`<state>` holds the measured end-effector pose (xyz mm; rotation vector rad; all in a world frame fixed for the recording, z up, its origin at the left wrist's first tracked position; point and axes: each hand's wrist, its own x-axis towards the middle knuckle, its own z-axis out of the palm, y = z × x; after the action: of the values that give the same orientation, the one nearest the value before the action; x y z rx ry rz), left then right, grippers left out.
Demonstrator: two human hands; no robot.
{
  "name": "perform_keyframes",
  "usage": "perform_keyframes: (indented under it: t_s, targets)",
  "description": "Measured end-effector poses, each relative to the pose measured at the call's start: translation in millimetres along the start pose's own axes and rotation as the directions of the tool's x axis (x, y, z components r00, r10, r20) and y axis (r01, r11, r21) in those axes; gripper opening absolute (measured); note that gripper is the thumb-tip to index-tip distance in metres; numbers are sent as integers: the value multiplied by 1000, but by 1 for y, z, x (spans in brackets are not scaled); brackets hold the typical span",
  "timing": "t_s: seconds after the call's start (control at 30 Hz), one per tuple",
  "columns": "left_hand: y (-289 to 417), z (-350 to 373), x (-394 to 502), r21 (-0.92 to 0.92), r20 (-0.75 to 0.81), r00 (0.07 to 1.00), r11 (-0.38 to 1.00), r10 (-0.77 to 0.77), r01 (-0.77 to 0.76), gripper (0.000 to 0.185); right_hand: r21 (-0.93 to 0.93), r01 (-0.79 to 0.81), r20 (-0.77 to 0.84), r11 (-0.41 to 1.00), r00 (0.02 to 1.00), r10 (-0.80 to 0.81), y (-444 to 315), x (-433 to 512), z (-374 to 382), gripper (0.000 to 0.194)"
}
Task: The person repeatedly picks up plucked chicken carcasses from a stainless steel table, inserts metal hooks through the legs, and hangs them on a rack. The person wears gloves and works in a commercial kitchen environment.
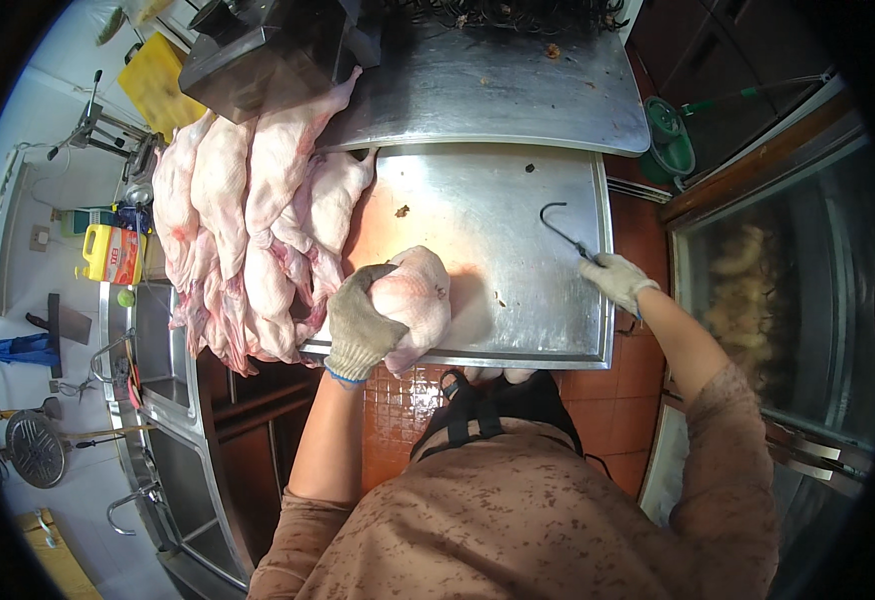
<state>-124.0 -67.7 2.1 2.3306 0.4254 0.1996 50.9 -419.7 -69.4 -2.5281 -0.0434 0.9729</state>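
Observation:
A plucked bird carcass (421, 300) is gripped by my left hand (362, 319), which wears a grey knit work glove. The carcass is over the near edge of a shallow stainless steel tray (482, 225). My right hand (617, 279), in a paler knit glove, holds a dark metal hook (557, 225) at the tray's right rim, its curved end pointing away from me. To the left of my left hand, several more plucked carcasses (220, 180) lie in a pile, some over the tray's left side. Whether the hook touches the tray I cannot tell.
A steel tabletop (497, 90) lies beyond the tray, with many dark hooks (497, 9) heaped at its far edge. Left are sinks (164, 360) and a yellow jug (111, 255). A glass-fronted cabinet (767, 300) stands right, near a green bucket (666, 142).

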Motion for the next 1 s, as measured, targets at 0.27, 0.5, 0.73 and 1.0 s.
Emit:
perform_keyframes:
  t_s: [0.27,0.5,0.73,1.0]
  targets:
    - [4,4,3,51,43,999,999,8,-11,56,988,-124,139,94,977,-162,31,-25,52,32]
    - [6,11,1,41,93,995,998,47,-51,57,835,-93,-20,543,980,198,-13,-38,27,26]
    - [7,12,-8,22,139,980,989,140,-145,53,615,448,10,649,818,-574,-119,-72,34,47]
    - [8,12,-11,16,107,972,977,210,-212,50,260,428,12,866,895,-446,-164,-87,39,44]
